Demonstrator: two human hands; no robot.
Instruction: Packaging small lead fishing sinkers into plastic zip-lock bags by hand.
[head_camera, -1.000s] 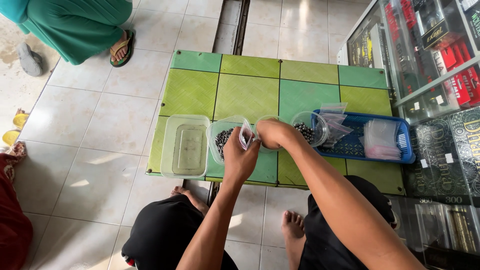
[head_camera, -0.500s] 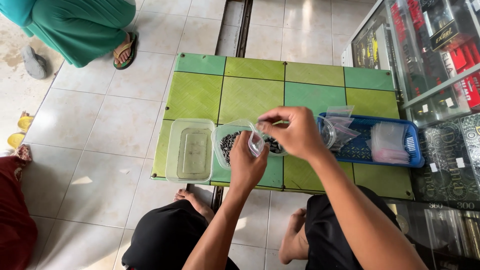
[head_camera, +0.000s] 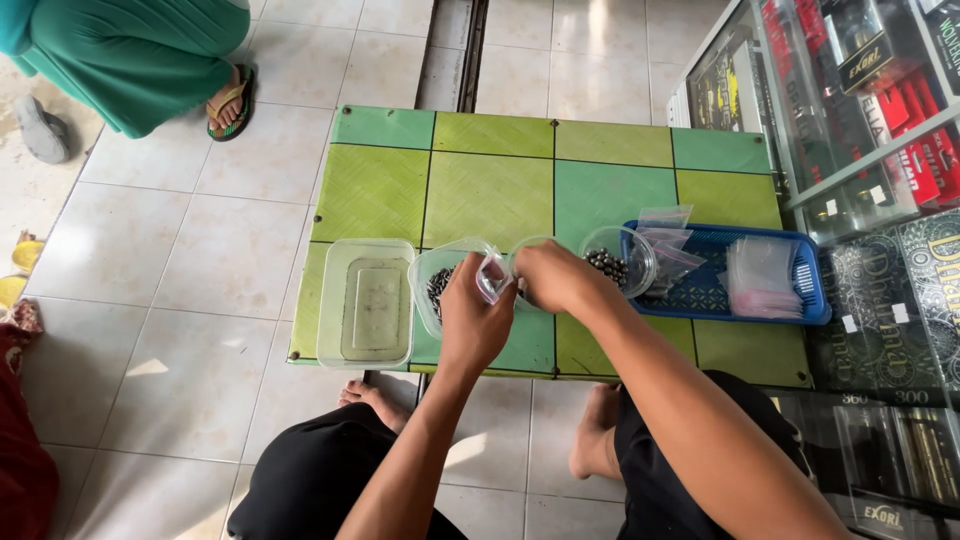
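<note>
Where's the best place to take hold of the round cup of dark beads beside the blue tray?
Take the round cup by its rim and upper wall, coming from above on the side nearest the person. It stands upright and open-topped. The blue tray and loose small bags crowd its far right side, and the right hand is already next to it.

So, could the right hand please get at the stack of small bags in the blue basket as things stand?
Probably yes: the stack of bags lies uncovered in the blue basket, with nothing between it and the right hand, though that hand is busy at a small bag.
</note>
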